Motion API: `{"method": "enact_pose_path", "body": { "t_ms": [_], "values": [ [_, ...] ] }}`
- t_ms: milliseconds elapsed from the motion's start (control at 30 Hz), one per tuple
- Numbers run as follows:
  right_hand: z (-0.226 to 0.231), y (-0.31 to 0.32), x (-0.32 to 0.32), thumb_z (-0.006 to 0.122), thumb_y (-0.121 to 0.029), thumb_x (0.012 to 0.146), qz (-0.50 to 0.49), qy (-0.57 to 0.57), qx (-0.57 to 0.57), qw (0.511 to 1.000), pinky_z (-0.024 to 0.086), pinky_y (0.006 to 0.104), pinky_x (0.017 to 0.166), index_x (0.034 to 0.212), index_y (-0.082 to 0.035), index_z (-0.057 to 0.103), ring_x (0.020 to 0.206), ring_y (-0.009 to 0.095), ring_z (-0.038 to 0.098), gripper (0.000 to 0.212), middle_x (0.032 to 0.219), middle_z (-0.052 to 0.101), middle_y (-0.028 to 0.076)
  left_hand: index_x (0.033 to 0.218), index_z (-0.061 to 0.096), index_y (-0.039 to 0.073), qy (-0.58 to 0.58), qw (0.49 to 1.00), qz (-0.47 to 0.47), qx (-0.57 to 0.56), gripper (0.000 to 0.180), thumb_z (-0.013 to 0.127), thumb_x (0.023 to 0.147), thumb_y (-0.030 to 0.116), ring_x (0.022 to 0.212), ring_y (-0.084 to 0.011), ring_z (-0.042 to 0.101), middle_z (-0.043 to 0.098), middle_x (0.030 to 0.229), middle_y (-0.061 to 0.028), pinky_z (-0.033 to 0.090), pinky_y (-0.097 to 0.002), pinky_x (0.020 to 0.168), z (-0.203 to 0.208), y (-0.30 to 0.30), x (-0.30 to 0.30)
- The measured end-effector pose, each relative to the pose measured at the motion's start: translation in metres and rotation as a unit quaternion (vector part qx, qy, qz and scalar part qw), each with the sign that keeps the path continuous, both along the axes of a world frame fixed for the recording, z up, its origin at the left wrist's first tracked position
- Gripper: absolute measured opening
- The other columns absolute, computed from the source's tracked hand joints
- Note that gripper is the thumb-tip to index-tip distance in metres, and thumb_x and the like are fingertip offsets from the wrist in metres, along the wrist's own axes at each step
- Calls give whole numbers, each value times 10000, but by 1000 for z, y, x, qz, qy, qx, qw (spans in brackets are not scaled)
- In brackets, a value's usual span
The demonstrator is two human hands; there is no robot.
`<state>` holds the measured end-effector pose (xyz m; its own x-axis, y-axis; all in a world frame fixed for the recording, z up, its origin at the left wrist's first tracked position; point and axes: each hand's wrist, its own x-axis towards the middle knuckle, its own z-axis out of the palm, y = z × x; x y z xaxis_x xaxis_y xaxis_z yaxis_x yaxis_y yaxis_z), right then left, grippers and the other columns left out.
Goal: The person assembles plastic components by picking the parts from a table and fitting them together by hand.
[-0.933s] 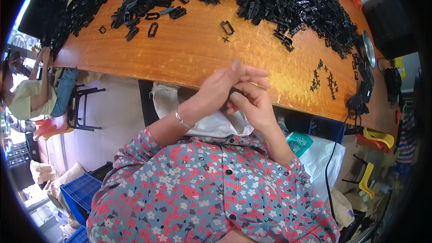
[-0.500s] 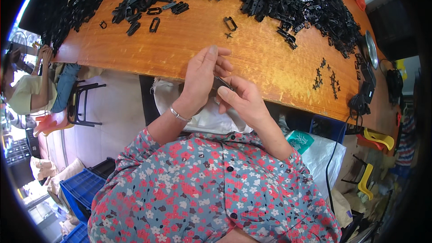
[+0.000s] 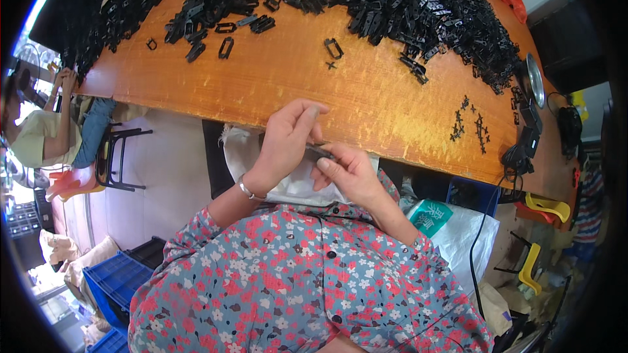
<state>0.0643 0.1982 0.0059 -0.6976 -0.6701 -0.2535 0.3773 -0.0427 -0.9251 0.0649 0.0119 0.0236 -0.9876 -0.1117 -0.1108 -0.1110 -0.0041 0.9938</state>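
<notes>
While the right hand [image 3: 350, 173] pinches a dark narrow part [image 3: 320, 151] between thumb and fingers, the left hand [image 3: 286, 142] meets it from the other side, both at the near edge of the wooden table [image 3: 379, 104]. Right fingers: clamped on the part. Left: thumb against the index finger, others bent; cannot tell whether they grip the part's other end, hidden at the palm.

Handling notes (judgement): pinch short, close to the contact, for better control. Steady with one hand, press with the other, in line with the part, as it looks thin enough to flex. A slight wrist turn would expose the hidden end. The white cloth [image 3: 241, 157] below the table's near edge may catch drops.

On the table: loose black frame [image 3: 333, 48], mid-surface; beside it, nearer the near edge, a cross-shaped piece [image 3: 331, 65]; heap of black parts [image 3: 445, 16] along the far side.
</notes>
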Motion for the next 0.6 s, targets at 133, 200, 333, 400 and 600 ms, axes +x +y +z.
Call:
{"method": "enact_pose_path", "body": {
  "t_ms": [133,200,333,400,600],
  "values": [
    [5,1,4,669,-163,1012,18,263,218,940,585,376,693,1254,-5,633,758,262,738,291,876,753,122,1150,697,22,81,984,21,-155,142,635,1040,86,775,-121,637,659,845,-21,515,-262,717,-9,-14,-25],
    [6,6,5,761,-222,922,19,332,290,897,578,488,729,1273,-71,645,826,414,732,400,862,758,187,1187,694,39,168,947,10,-275,212,649,981,51,859,-216,657,679,915,-67,530,-341,778,-2,-22,-55],
    [16,30,-10,743,-182,939,-52,317,261,910,580,447,728,1152,-47,704,842,394,742,255,916,765,183,1249,680,81,265,856,-22,-444,395,687,870,-29,1094,-332,632,657,1148,-123,534,-422,936,3,-23,-109],
    [14,51,-36,739,-164,940,-123,333,270,895,578,443,724,1130,-42,713,851,389,741,227,928,762,190,1271,669,111,259,828,-58,-493,447,725,849,-27,1219,-331,590,606,1301,-121,527,-432,1007,0,-26,-131],
    [22,107,-131,715,-121,949,-303,484,430,699,562,448,736,1083,-35,724,851,377,719,160,963,720,166,1197,671,91,242,805,-131,-526,336,746,876,26,1187,-328,602,634,1232,-105,532,-425,972,-8,-23,-160]
  ]
}}
